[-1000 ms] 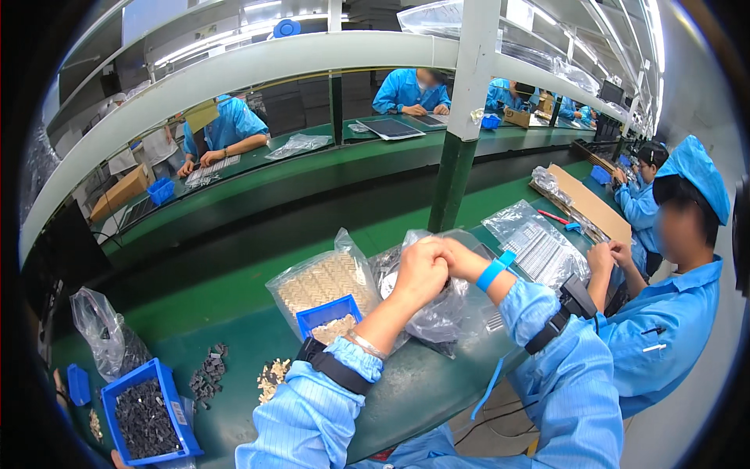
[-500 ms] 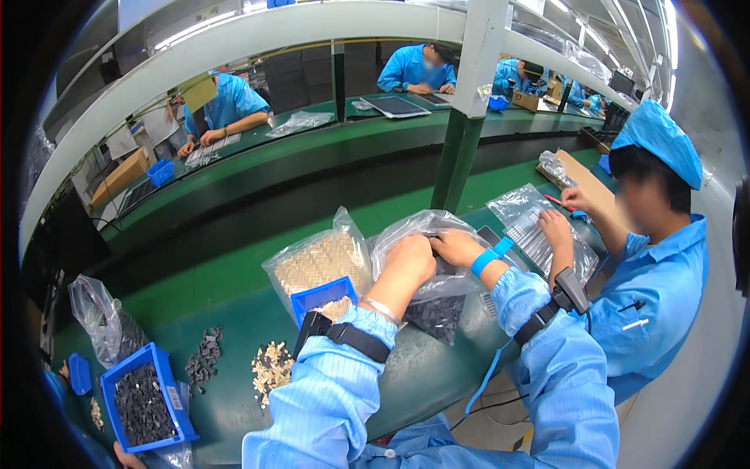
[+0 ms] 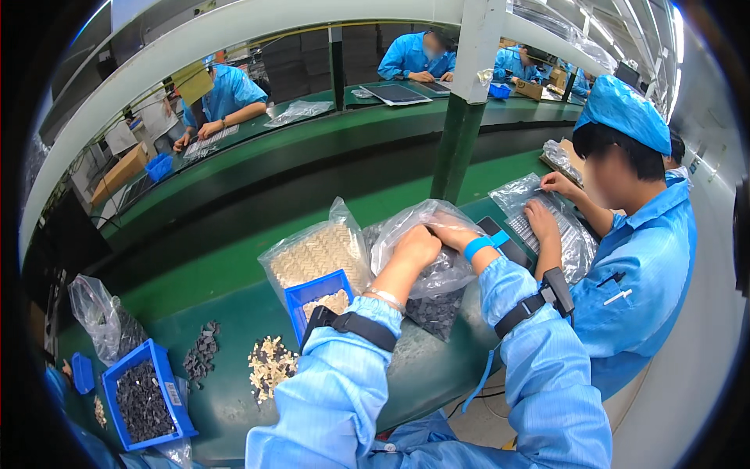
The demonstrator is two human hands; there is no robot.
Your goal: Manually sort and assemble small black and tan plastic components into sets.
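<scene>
A clear plastic bag (image 3: 388, 244) of dark grey pieces (image 3: 437, 313) lies in front of me, its mouth pulled wide. My left hand (image 3: 419, 247) is curled in that mouth, its fingertips hidden, so what they grip does not show. Beside it my right hand (image 3: 453, 231) reaches in too, partly behind the film with its fingers hidden. Left of the hands sits a clear bag of beige pieces (image 3: 316, 258). Against it stands a blue bin (image 3: 293, 313) holding beige pieces.
Loose beige-and-dark pieces (image 3: 271, 367) and dark pieces (image 3: 203, 353) lie on the green table (image 3: 226, 418). A blue bin of dark pieces (image 3: 187, 426) and another plastic bag (image 3: 90, 313) stand at far left. A co-worker (image 3: 641, 258) sits close on my right.
Both hands stay at the bag's mouth; the right one has sunk further behind the film. My right forearm has shifted slightly left. The co-worker has leaned toward the table.
</scene>
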